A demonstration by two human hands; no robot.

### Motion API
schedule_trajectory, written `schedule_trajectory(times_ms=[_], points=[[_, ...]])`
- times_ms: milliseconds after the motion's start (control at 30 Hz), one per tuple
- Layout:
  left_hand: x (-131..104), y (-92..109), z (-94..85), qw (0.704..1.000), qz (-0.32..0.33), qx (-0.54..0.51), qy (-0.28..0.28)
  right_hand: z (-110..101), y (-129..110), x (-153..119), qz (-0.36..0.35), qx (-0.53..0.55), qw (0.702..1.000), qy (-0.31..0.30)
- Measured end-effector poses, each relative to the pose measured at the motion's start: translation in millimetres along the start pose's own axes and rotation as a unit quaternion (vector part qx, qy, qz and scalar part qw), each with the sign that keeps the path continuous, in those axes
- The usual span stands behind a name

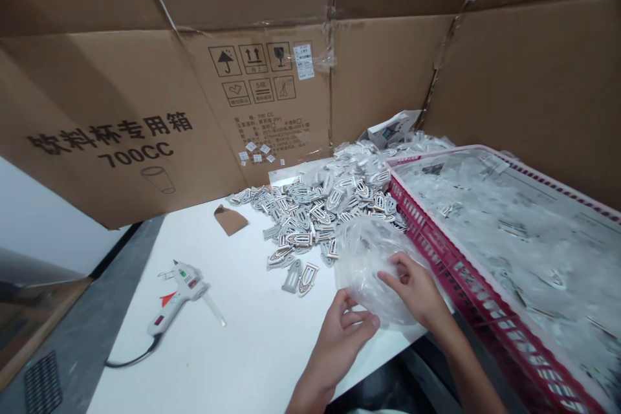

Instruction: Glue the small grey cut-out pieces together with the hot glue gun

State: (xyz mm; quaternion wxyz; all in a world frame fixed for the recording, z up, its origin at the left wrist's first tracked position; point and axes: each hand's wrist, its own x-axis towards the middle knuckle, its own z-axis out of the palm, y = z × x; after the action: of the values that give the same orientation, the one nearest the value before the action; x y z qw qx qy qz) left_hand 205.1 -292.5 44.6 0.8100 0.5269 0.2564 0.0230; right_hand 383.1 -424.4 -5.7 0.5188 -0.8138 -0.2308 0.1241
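Observation:
A pile of clear plastic bags point(369, 259) lies at the table's right front, against the basket. My left hand point(347, 330) is at the near left edge of the bags, its fingers curled and closed on the thin plastic. Over the right side of the bags, my right hand point(414, 288) has thumb and forefinger bent into a pinch on the plastic. Just beyond is a heap of small grey and white arch-shaped pieces point(315, 213) with brown edges. Two of them, a grey piece point(292, 276) and a patterned piece point(307, 279), lie apart in front.
A magenta basket point(422, 233) with bagged pieces stands at the right. On the left of the white table point(194, 375) rests a glue gun point(182, 294) with its cord. A brown cardboard scrap point(230, 220) lies behind it. Large cardboard point(272, 0) walls the back.

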Motion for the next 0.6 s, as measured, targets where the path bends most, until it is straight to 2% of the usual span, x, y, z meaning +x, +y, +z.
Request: schedule_trajectory(times_ms=[133, 233, 367, 467, 600], points=[[-1.2, 1.4, 0.3, 1.000, -0.007, -0.004, 0.008, 1.3, 4.0, 0.7, 0.019, 0.047, 0.999, 0.019], [-1.2, 2.0, 0.6, 1.000, -0.006, -0.002, 0.006, -1.6, 0.2, 2.5, 0.000, 0.072, 0.996, 0.050], [-0.4, 1.3, 1.4, 1.000, 0.002, -0.003, 0.006, -6.3, -8.7, 3.4, -0.053, 0.040, 0.998, 0.019], [-0.8, 0.4, 1.8, 1.000, 0.001, -0.001, 0.010, -5.4, -12.2, 2.2, -0.057, 0.037, 0.998, 0.000], [-3.3, 0.5, 1.7, 1.000, 0.001, 0.003, 0.012, -3.9, -15.0, 0.7, -0.073, 0.032, 0.996, 0.032]])
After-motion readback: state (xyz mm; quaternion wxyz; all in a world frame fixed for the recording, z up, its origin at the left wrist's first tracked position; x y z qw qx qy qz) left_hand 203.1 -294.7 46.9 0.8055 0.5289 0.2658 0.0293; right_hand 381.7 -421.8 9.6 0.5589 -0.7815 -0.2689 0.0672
